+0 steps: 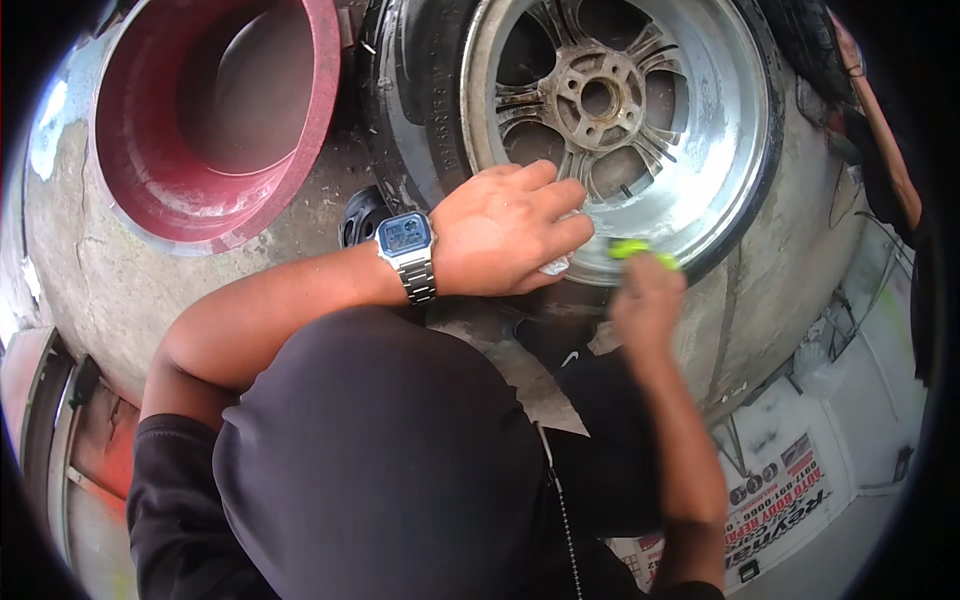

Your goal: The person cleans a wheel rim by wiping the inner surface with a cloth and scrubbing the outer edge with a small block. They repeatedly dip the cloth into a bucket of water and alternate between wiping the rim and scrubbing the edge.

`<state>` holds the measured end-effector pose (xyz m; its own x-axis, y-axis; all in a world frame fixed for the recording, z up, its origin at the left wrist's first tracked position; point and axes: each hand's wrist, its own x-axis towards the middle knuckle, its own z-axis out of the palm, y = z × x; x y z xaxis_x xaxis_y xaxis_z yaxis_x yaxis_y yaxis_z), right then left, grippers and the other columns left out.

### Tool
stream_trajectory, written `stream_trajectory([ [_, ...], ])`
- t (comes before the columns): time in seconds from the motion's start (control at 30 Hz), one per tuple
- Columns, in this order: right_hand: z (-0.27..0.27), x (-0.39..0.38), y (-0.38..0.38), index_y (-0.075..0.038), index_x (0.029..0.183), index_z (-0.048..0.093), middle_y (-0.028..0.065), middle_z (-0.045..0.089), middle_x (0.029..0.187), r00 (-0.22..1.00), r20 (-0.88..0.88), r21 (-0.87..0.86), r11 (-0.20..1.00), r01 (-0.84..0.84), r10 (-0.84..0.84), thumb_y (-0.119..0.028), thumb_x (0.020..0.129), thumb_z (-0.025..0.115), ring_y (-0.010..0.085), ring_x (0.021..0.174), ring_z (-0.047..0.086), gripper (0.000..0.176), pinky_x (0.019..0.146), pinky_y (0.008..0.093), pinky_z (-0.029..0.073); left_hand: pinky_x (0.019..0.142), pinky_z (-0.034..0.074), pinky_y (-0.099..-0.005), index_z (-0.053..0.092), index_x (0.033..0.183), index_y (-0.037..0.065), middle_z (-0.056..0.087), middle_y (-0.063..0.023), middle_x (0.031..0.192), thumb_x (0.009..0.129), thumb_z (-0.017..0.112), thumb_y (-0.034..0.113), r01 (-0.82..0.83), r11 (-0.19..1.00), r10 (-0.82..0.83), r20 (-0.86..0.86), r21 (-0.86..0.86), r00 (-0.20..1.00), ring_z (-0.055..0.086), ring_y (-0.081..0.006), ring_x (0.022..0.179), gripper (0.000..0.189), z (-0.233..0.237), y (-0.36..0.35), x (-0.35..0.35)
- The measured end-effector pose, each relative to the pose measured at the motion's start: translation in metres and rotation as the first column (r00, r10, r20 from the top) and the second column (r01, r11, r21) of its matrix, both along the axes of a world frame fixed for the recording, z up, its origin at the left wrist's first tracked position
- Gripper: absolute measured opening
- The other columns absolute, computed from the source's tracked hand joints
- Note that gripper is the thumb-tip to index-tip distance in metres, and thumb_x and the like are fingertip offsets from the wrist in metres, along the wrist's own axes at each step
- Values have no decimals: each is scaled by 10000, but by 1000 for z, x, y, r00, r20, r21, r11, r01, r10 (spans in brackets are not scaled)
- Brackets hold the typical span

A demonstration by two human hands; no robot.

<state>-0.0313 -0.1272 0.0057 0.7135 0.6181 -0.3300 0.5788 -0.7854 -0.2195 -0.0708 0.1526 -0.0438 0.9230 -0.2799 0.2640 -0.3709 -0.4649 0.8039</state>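
Observation:
A wheel rim (pixel 735 150), bare silvery metal inside with dirty spokes, lies face up with a black tire (pixel 425 130) about it. My left hand (pixel 510 230), with a digital watch on its wrist, rests at the rim's near edge. Its fingers are curled over a crumpled white piece (pixel 556 265), cloth or paper, mostly hidden. My right hand (pixel 648 300) is blurred and closed around a bright yellow-green tool (pixel 630 248) with a dark end at the rim's inner wall. The tool's exact kind is too smeared to make out.
A red-painted wheel barrel (pixel 320 90) stands on the concrete floor (pixel 90 270) at the upper left. A small black part (pixel 362 215) sits beside the tire. A printed auto body repair banner (pixel 780 500) lies lower right. Another person's arm (pixel 885 140) shows at the right edge.

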Motion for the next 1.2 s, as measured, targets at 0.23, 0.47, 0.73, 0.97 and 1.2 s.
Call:
stream_trajectory([
  [0.23,-11,13,-32,-87,990,684,86,705,1007,981,170,16,995,-96,92,15,771,685,296,968,672,242,852,469,414,727,560,-409,644,971,99,620,-68,1014,779,786,195,-53,998,55,32,-46,998,616,-280,900,258,-2,0,1],
  [0.47,-13,-25,43,-86,974,660,94,668,951,999,-2,126,991,51,-51,24,719,662,318,911,649,277,849,471,417,721,559,-409,642,958,93,614,-65,1001,793,787,186,-67,997,69,65,-37,995,613,-278,890,239,-1,-1,1],
  [0.73,-17,-23,45,-97,1005,683,90,684,937,995,23,152,984,92,-96,8,801,671,313,929,670,231,867,465,422,708,556,-389,661,960,90,645,-61,1008,785,786,140,-104,993,111,114,-64,987,626,-281,870,220,0,1,0],
  [0.97,-10,-4,-11,-84,1011,682,101,718,1065,987,-26,-74,985,157,-159,15,826,662,310,1050,679,211,904,487,427,702,545,-381,661,973,98,668,-70,1050,761,807,74,-147,988,137,200,37,970,646,-269,845,259,7,32,-7],
  [1.2,-12,4,-45,-103,1059,731,68,743,1056,960,243,39,987,-154,140,23,834,681,238,1049,702,263,990,437,413,693,535,-376,670,974,102,670,-61,1043,764,827,105,-180,983,167,234,34,958,636,-266,839,262,-2,34,-2],
])
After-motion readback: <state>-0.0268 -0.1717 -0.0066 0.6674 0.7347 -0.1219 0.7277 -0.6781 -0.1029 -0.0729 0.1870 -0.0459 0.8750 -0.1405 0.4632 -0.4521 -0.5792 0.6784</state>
